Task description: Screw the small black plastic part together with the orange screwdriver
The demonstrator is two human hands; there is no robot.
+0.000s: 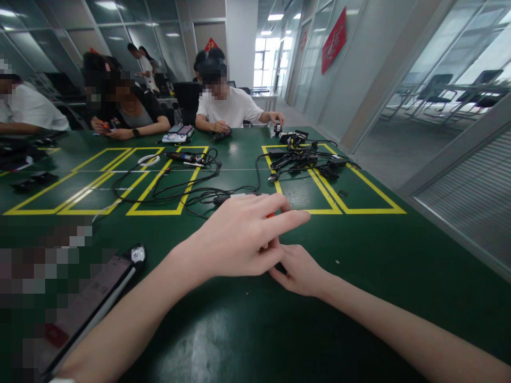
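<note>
My left hand (243, 236) is held above the green table, palm down, its fingers curled and the index finger stretched to the right. A small orange-red bit (271, 215) shows between its fingers; the rest of that thing is hidden. Reaching in from the right, my right hand (297, 268) meets the left one under its fingers. Its fingertips are closed together and mostly covered, so what they pinch cannot be made out. Just behind my left hand lies a black tool-like piece (221, 201) with a dark cable.
Yellow tape rectangles mark the green table (359, 298). A heap of black cables and adapters (297, 157) lies at the back right, and a corded black tool (183, 156) at the back left. A phone (91, 298) rests by my left forearm. Several people sit opposite.
</note>
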